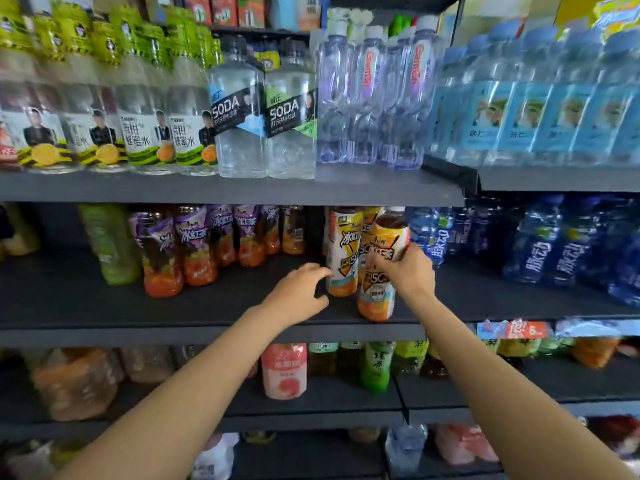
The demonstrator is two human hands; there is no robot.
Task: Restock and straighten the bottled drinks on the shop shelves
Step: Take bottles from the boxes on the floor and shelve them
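Fingers point(381, 263) of right hand point(407, 271) curled round tilted iced tea bottle point(379, 271); left hand point(299, 292) spread, empty. Stand upright, label forward, flush beside neighbouring iced tea bottle point(343, 251).

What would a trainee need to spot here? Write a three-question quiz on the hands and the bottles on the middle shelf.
1. True or false: the right hand grips a tilted yellow tea bottle at the front of the middle shelf.
2. What is the left hand doing? A) holding a soda bottle B) reaching, with nothing in it, towards the upright yellow bottle C) resting on the lower shelf
3. Fill in: the bottles right of the yellow ones on that shelf are ____ in colour.

Key: 1 true; 2 B; 3 blue
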